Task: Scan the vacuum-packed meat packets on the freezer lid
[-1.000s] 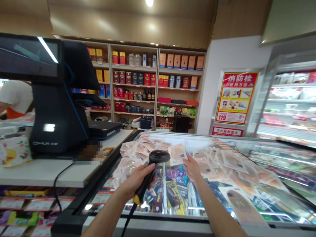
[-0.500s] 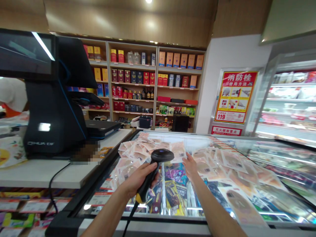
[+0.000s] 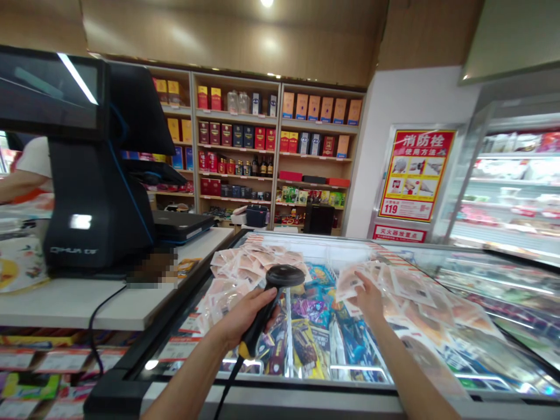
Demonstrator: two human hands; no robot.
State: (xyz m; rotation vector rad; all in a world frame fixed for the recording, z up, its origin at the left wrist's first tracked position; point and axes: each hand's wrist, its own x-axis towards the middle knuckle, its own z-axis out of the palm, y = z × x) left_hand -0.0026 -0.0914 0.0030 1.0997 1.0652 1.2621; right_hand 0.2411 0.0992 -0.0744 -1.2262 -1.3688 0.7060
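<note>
My left hand (image 3: 251, 318) is wrapped round the handle of a black barcode scanner (image 3: 284, 275), its yellow-tipped base and cable pointing down towards me. The scanner head is over the glass top of the freezer (image 3: 324, 251). To the right, my right hand (image 3: 367, 297) pinches a flat clear packet (image 3: 349, 282) with a pale round shape inside, over the near-left edge of the right pile of packets (image 3: 411, 286); the packet is blurred by motion. Another pile of such packets (image 3: 245, 262) lies left of the scanner.
Colourful frozen packs (image 3: 315, 344) show through the glass. At left, a till (image 3: 96, 198) stands on a white counter (image 3: 118, 306), with a co-worker's arm (image 3: 21, 181) behind it. Shelves of boxed bottles (image 3: 236, 137) line the back. A lit chiller (image 3: 520, 181) is at right.
My right hand has moved right with the packet, from beside the scanner head to the right pile. My left hand and the scanner have barely moved.
</note>
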